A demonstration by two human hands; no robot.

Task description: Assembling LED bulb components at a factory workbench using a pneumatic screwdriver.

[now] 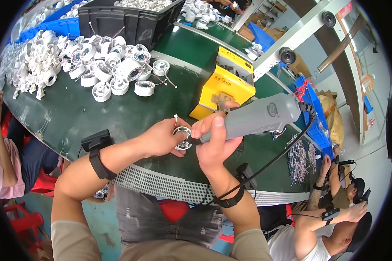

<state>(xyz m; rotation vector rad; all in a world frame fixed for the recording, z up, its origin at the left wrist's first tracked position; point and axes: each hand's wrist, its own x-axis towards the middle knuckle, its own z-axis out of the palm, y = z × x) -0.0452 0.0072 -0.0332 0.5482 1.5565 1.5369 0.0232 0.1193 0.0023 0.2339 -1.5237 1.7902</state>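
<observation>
On green table [61, 119]: heap of wired white round housings [102, 71] at far left, beside black crate [130, 26], with yellow box [226, 82] near centre. At near centre, just above table: white ring-shaped housing [185, 146], pinched between fingers of left hand [161, 138]. To its right: grey corded electric screwdriver [261, 115], tilted, gripped in wrapped fingers of right hand [217, 150], nose end pointed toward ring-shaped housing.
</observation>
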